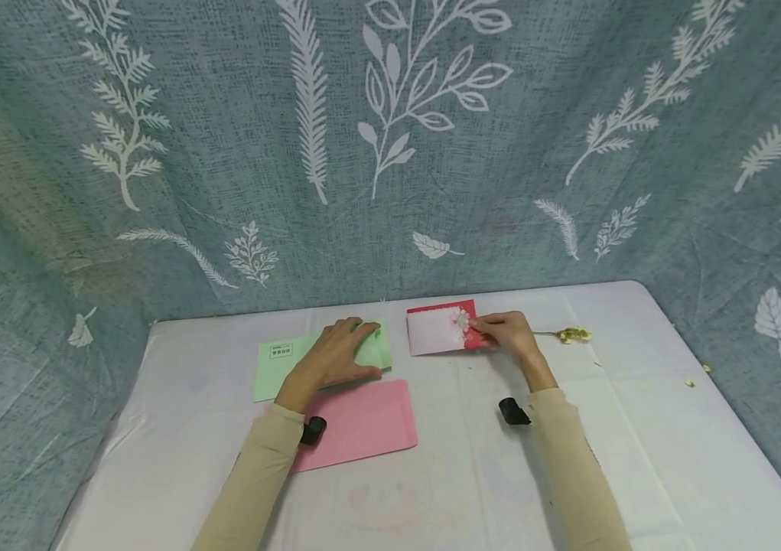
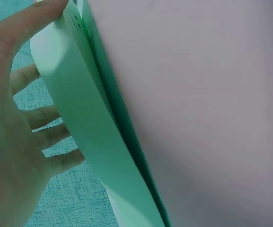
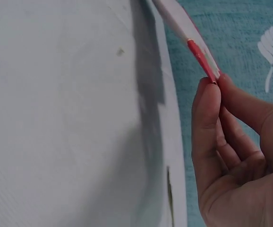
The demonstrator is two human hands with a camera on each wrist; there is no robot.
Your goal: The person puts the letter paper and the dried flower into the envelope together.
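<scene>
A green envelope (image 1: 276, 376) with a small printed box lies at the back left of the white table. My left hand (image 1: 335, 356) spans its right part, thumb at the near edge and fingers toward the far edge. In the left wrist view, the thumb touches one corner of the envelope (image 2: 75, 94) and the other fingers pass behind it. To the right, my right hand (image 1: 507, 333) pinches the right end of a red and white card (image 1: 434, 329) with a flower print. The right wrist view shows the card (image 3: 188, 30) edge-on between thumb and fingertips.
A pink envelope (image 1: 362, 428) lies in front of the green one, partly under the left forearm. A small yellow-flowered sprig (image 1: 572, 334) lies to the right of the right hand, with yellow bits (image 1: 689, 383) near the table's right edge. A patterned curtain (image 1: 376, 229) hangs behind.
</scene>
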